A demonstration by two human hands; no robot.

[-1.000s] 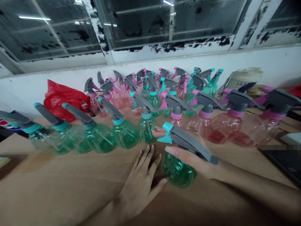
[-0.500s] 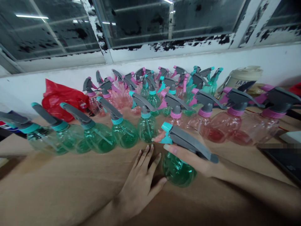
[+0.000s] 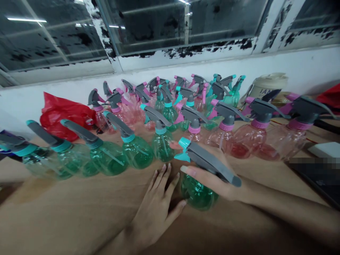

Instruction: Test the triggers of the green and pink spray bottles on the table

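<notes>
The view has shifted slightly; right hand [image 3: 222,186] still grips green bottle [image 3: 198,194], left hand [image 3: 156,202] spread.

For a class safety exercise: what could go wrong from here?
The right hand holds a spray bottle by its neck close to other bottles, so a swing might topple them. If the grip slipped, that bottle could tip onto the left hand, resting on the table beside it.

- Left grip [image 3: 157,202], a bare human hand with slender fingers that taper toward rounded nails.
- Left forearm [image 3: 126,240], slim and bare, dim with shadow at the lower edge.
- Right grip [image 3: 223,187], a bare human hand; its long thumbnail [image 3: 184,169] projects past the thumb's tip.
- Right forearm [image 3: 281,206], slim, smooth and bare as far as it shows.
</notes>
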